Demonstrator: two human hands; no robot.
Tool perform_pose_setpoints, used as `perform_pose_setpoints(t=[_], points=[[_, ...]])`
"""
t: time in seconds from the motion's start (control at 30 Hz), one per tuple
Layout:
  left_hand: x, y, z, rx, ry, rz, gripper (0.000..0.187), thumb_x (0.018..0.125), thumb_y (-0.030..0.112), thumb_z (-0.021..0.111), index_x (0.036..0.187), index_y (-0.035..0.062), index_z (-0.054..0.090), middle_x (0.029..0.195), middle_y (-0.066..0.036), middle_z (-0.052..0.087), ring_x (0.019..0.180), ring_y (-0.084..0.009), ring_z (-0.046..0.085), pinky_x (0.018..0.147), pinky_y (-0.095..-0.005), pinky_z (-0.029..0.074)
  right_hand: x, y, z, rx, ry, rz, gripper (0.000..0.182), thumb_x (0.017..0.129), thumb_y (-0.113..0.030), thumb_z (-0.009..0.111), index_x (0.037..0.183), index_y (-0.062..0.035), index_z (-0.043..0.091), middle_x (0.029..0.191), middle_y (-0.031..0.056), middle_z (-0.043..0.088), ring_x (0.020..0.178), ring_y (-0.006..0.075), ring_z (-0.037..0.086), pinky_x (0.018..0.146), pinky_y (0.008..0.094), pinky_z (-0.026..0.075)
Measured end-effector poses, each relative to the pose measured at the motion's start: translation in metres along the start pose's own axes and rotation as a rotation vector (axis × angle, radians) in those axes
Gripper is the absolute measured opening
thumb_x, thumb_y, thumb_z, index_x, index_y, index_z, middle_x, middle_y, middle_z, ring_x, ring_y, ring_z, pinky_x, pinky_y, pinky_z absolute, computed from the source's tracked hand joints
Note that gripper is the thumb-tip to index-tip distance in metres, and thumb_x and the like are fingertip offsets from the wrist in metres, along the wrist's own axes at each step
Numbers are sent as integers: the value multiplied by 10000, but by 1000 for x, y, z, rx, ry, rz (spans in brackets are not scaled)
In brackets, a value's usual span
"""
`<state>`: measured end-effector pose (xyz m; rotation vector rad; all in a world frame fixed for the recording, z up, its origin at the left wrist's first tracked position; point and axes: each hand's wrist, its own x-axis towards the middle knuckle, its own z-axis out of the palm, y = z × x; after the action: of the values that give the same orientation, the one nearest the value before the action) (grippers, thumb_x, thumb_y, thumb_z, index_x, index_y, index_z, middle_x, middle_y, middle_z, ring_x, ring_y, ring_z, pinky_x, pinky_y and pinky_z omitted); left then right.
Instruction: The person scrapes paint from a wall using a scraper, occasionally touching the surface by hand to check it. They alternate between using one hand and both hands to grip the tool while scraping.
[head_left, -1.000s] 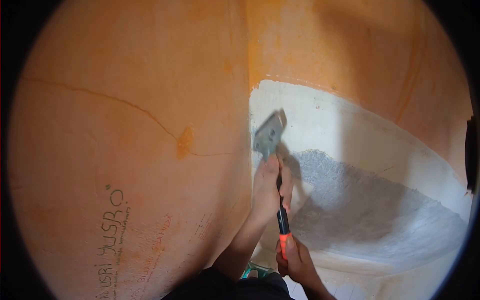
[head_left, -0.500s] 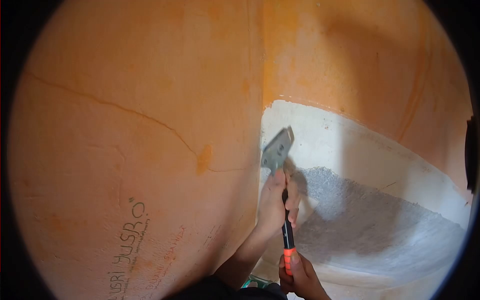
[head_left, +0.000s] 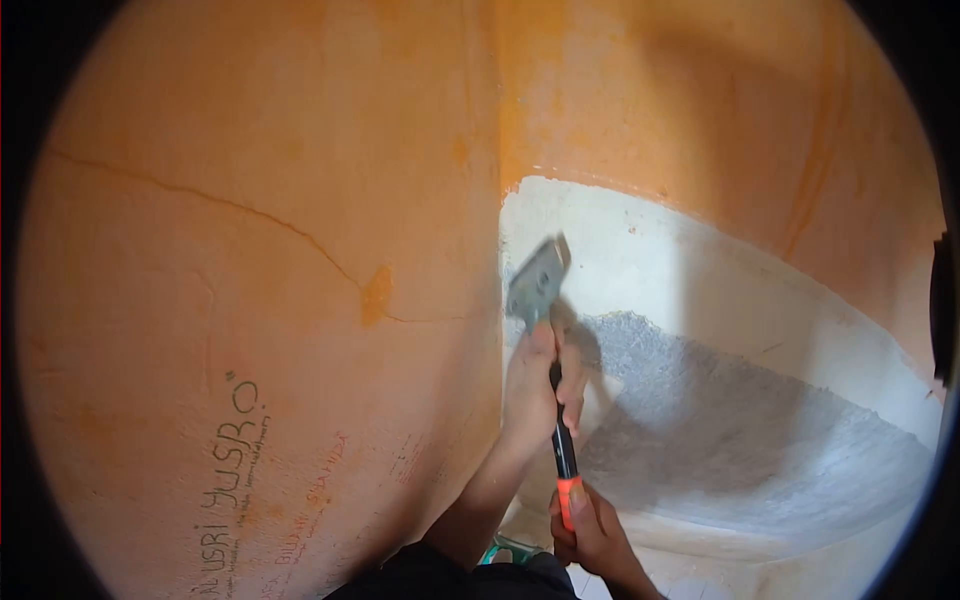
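Observation:
A long-handled scraper (head_left: 562, 430) with a black shaft, an orange grip and a grey metal head is held upright in front of the wall corner. My left hand (head_left: 540, 385) is wrapped round the upper shaft, just below the head. Lower down, my right hand (head_left: 585, 530) grips the orange end of the handle. The blade edge is over the white patch (head_left: 610, 235) of the right wall, close to the corner; whether it touches is unclear. Below that patch lies rough grey bare surface (head_left: 720, 420).
An orange wall (head_left: 250, 300) on the left bears a long crack and handwriting. Orange paint (head_left: 780, 130) covers the upper right wall. A green and white object (head_left: 510, 550) shows at the bottom, beside dark clothing. A dark object (head_left: 942, 310) stands at the right edge.
The whole view has shifted, so the walls, scraper and both hands appear slightly further left and higher. Both hands keep their hold on the scraper.

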<state>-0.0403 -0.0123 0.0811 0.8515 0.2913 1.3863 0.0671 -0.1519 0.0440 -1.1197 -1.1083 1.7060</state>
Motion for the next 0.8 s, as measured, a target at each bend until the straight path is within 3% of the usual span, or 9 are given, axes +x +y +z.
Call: perform_pose_setpoints(t=[0.13,0.27,0.3,0.4,0.43,0.8], points=[[1,3,-1,103,-32,43,398,1025,488,350,899,111,368,503,-12,380,295,-107,358,255,-240,329,6,14,1,35,-14,-78,398,1043,-420,336,974,-51,470,582,-12,408,436,91,395,439,242,342],[-7,-3,-2,64,-5,-1,395,1022,488,360,906,111,368,498,-12,373,296,-112,359,253,-241,318,0,14,5,97,-35,-13,386,1046,-405,330,955,-51,454,583,-12,408,445,89,397,441,246,343],[-4,1,-2,57,-15,7,387,1028,477,352,911,109,370,500,-11,370,295,-115,352,255,-244,316,3,14,6,47,-45,-51,443,1020,-490,367,960,-58,448,566,-1,378,427,103,378,404,271,347],[-7,-1,-10,88,30,17,377,1036,460,337,910,106,370,504,-13,366,300,-118,349,259,-246,321,16,29,3,-1,-37,-80,455,1020,-499,359,957,-57,449,571,1,381,426,104,383,407,268,353],[-9,-8,-16,137,58,24,375,1040,454,317,913,105,367,506,-15,362,307,-118,347,264,-249,327,11,27,1,63,-32,-5,376,1043,-411,359,956,-59,456,593,-33,394,468,65,370,446,240,333],[-9,-14,-12,37,113,1,365,1042,453,305,932,110,368,513,-17,365,299,-124,340,270,-254,339,1,8,-10,-51,-6,23,405,1035,-431,377,970,-46,483,603,-29,426,482,62,405,457,233,327]])
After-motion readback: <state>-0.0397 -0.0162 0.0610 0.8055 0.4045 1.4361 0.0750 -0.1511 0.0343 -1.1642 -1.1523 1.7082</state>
